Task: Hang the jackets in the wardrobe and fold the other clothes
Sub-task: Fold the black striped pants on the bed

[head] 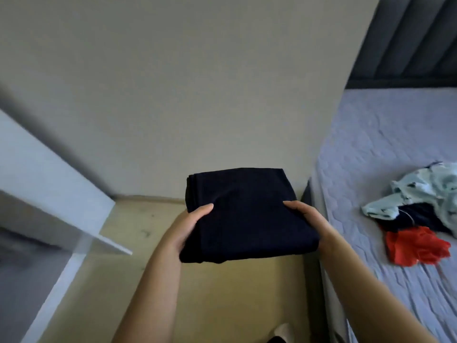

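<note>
1. Grips the folded navy garment [247, 214] with left hand [184, 230] and right hand [309, 219], thumbs on top, over the floor [222, 293] beside the bed's [371, 144] edge.
2. Shows crumpled clothes [420, 209] heaped on the bed.

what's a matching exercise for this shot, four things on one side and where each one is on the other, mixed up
Things:
1 folded navy garment
2 red garment
3 pale blue printed garment
4 white panel

Places:
A on the bed, nearer the camera
B far left of the view
C between left hand and right hand, over the floor
D on the bed, farther from the camera

Pairs: 1-C, 2-A, 3-D, 4-B
</note>
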Tool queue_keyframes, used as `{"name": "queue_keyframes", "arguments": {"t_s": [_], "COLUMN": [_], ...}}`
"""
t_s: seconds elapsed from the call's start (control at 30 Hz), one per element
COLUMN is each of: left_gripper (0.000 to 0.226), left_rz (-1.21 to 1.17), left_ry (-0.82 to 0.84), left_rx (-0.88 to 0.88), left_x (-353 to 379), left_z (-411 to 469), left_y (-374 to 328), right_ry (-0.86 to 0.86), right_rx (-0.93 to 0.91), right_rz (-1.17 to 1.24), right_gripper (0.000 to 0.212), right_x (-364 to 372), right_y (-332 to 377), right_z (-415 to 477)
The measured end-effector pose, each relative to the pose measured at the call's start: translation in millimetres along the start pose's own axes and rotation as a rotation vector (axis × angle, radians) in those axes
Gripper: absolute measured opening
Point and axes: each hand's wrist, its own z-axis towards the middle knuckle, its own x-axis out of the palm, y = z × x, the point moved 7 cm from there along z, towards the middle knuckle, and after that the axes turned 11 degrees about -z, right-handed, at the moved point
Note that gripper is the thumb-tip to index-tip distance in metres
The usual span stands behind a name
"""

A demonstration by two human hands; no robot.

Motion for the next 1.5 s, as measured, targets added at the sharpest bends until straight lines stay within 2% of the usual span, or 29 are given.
{"name": "queue_keyframes", "arguments": {"t_s": [0.17, 0.33, 0.5, 0.57, 0.7, 0.77, 1.03, 1.2, 1.3, 1.37, 1.5], "left_gripper": [0.04, 0.023, 0.05, 0.05, 0.032, 0.031, 0.046, 0.05, 0.055, 0.05, 0.025], "left_rz": [-0.178, -0.308, -0.466, -0.509, -0.554, -0.57, -0.619, -0.669, -0.671, -0.656, -0.62], "left_ry": [-0.165, -0.33, -0.433, -0.493, -0.657, -0.738, -0.93, -1.096, -1.161, -1.192, -1.156], "left_rx": [0.122, 0.272, 0.4, 0.477, 0.585, 0.62, 0.758, 0.905, 0.988, 1.035, 1.062], "left_x": [-156, -295, -400, -433, -494, -527, -635, -692, -725, -750, -808], "left_z": [-80, -174, -236, -253, -282, -293, -331, -385, -430, -461, -514], "left_y": [-17, -21, -10, -6, -8, -14, -80, -149, -196, -227, -285], "right_ry": [0.209, 0.452, 0.615, 0.673, 0.783, 0.808, 0.987, 1.202, 1.311, 1.34, 1.39], "right_rx": [0.049, 0.096, 0.143, 0.181, 0.255, 0.278, 0.204, 0.084, 0.002, -0.067, -0.182], "right_rz": [-0.217, -0.34, -0.471, -0.525, -0.62, -0.656, -0.85, -0.928, -0.909, -0.876, -0.843], "right_gripper": [0.058, 0.06, 0.07, 0.062, 0.061, 0.06, 0.059, 0.059, 0.04, 0.026, 0.033], "right_x": [159, 320, 441, 481, 563, 605, 798, 943, 1029, 1083, 1188], "right_y": [-37, -105, -154, -167, -191, -201, -200, -167, -151, -143, -132], "right_z": [24, 18, 15, 20, 34, 44, 67, 38, 5, -12, -45]}}
